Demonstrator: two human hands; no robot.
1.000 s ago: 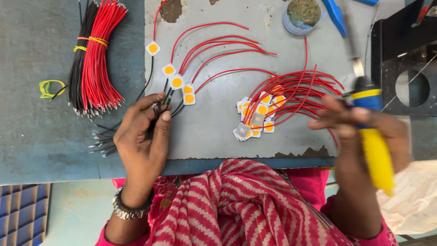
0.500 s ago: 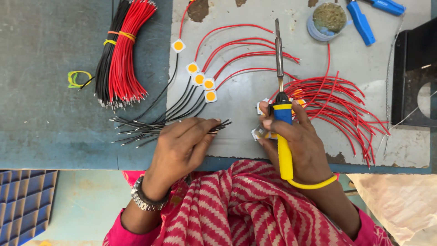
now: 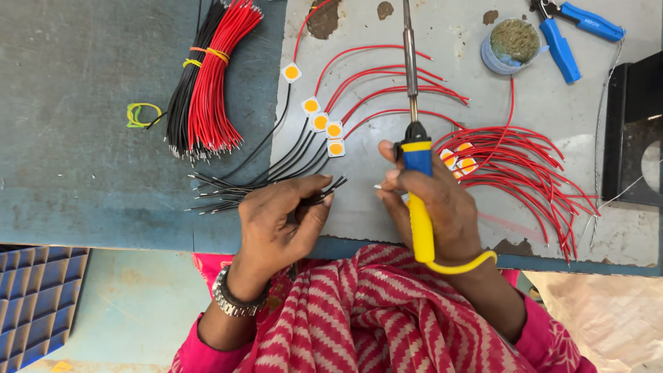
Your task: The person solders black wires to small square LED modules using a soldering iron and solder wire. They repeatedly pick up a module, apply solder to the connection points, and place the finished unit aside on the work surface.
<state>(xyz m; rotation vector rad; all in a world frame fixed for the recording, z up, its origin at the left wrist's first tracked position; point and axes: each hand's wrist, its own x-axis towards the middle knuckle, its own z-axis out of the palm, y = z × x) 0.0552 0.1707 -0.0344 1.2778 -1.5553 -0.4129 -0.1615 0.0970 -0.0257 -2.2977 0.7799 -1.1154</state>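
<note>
Red wires (image 3: 514, 162) and blue pliers (image 3: 563, 31) flank the soldering iron (image 3: 414, 148).

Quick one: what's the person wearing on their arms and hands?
Both hands are bare, no gloves. The left hand has a silver metal link watch band at the wrist. The right hand shows no jewellery. Bright pink sleeves end partway down the forearms. A red-and-white zigzag scarf drapes between the arms.

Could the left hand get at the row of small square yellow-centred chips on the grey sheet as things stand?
Probably yes: the chips lie just beyond the left hand with nothing between, though it already pinches black wires.
</note>
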